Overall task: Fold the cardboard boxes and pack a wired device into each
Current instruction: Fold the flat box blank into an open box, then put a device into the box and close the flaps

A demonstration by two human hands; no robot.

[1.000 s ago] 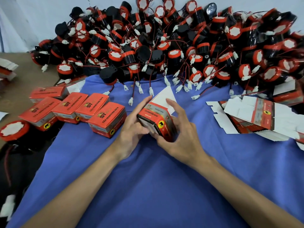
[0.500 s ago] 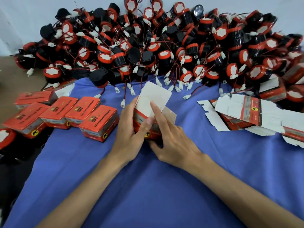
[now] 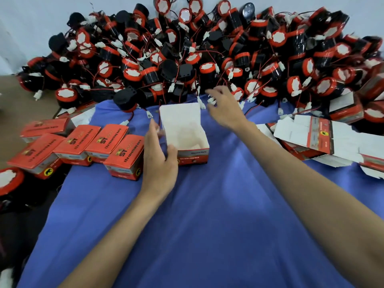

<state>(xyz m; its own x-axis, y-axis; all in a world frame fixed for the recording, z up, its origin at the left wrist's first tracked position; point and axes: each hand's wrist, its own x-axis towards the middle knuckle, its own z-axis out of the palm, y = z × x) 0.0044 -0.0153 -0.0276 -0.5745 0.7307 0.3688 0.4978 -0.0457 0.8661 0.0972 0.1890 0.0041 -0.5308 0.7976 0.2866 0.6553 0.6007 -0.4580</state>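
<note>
From the head view, a blue cloth (image 3: 207, 215) lies over the brown tabletop (image 3: 14, 115) before a white wall (image 3: 37, 19). The open box (image 3: 182, 129) stands upright on the cloth, the left hand (image 3: 160, 165) gripping its left side; the right hand (image 3: 225, 110) hangs spread and empty at the edge of the device pile (image 3: 187, 59)
</note>
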